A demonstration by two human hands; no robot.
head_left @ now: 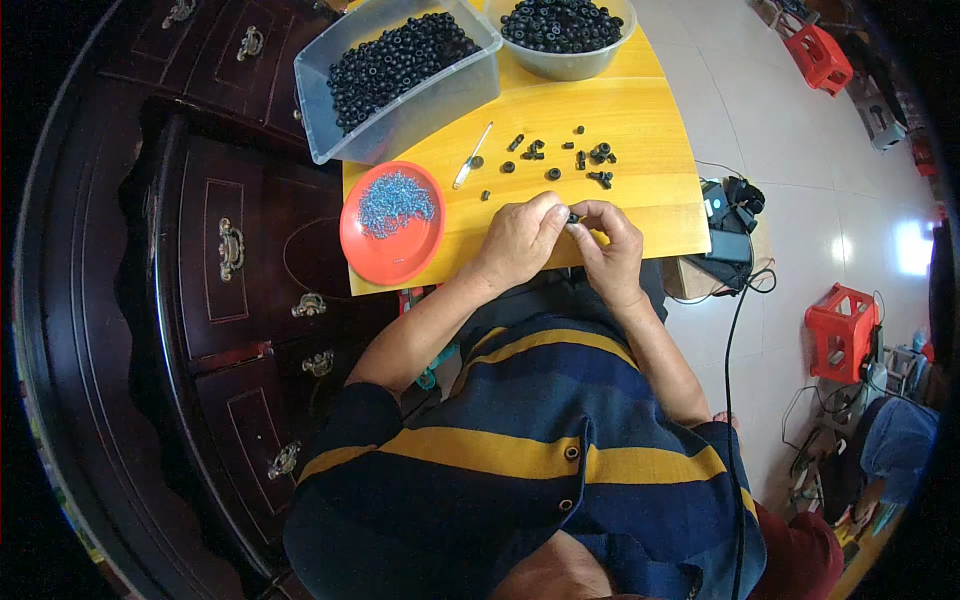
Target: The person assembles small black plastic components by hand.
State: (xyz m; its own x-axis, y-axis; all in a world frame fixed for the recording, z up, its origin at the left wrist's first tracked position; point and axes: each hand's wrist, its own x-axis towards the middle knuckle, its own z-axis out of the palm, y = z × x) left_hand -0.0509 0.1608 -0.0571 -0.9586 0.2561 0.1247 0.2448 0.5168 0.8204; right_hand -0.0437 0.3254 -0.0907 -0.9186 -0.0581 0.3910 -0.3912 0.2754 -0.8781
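Near the table's front edge, a small black plastic fitting (573, 217) sits pinched between the fingertips of my two hands. My left hand (522, 240) grips it from one side, fingers curled. On the other side, the thumb and forefinger of my right hand (610, 250) close on it. The fingers hide most of its shape. Beyond my hands lie several loose black fittings (601, 153), some single and some joined. A small screwdriver (470, 158) lies to their left. Left of my left hand, a red plate (349, 235) holds a heap of small bluish-silver screws (396, 203).
A large clear bin (420, 118) and a round tub (575, 70), both full of black round parts, stand at the far side of the yellow table (640, 110). Dark drawers (225, 250) flank the left. Black devices with cables (730, 235) and red stools (842, 330) are at right.
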